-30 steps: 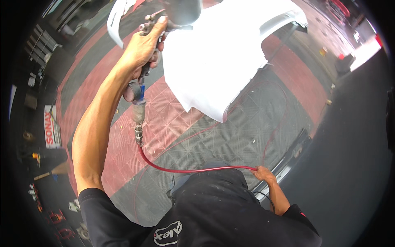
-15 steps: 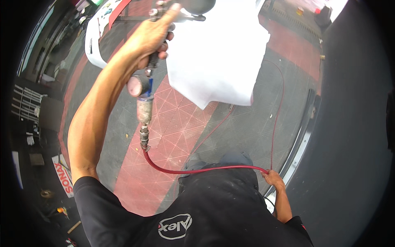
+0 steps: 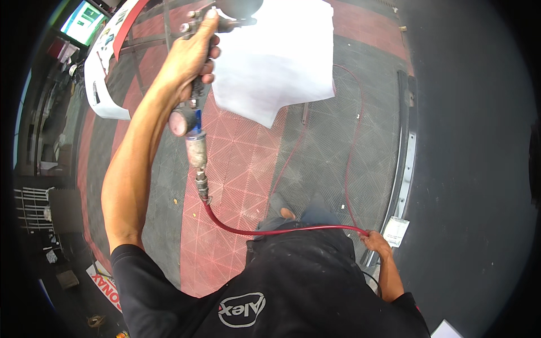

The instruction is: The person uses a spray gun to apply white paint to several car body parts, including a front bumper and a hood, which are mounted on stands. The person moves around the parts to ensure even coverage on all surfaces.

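Observation:
My left hand is wrapped round a spray gun with a dark cup, raised over a large white panel. Hanging below the gun are a round gauge, a cylindrical fitting and a metal coupler, from which a thick red hose curves across my body. My right hand is closed round that hose at the lower right.
A second white bumper piece stands at upper left beside dark shelving. The floor has red and grey tiles. A metal track borders the dark wall on my right. Thinner hose lies on the floor.
My view has swung, bringing more of the wall and the second bumper in. The gun, in my left hand, has moved toward the near right part of the white panel, then slightly leftward.

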The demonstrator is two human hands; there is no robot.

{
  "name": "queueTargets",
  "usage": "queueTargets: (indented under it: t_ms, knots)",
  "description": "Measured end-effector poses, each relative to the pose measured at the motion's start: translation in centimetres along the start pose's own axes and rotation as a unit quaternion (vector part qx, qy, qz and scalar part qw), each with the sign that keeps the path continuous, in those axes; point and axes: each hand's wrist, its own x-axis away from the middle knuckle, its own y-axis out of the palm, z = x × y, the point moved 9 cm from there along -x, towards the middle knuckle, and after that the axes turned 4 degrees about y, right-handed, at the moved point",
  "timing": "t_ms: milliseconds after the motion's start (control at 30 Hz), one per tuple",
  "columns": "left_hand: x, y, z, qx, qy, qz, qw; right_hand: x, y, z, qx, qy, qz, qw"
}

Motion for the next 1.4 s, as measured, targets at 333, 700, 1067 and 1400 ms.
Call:
queueTargets:
  t_ms: [333,700,1067,1400]
  knots:
    - [3.9,8.6,-1.8,0.02,-0.035,-0.081,0.996,0.4,-1.7,6.8,-0.001,-0.007,0.035,0.999]
    - [8.4,-1.9,-8.9,-0.129,0.037,0.187,0.973,0.6,-0.9,6.0,0.004,0.015,0.014,1.0]
    - [10.7,13.2,-15.8,-0.075,0.058,-0.008,0.995,0.1,1.8,5.7,0.04,0.004,0.03,0.999]
    - [10.9,4.5,-21.9,0.032,0.096,0.021,0.995,4.7,4.5,3.0,0.061,0.007,0.052,0.997]
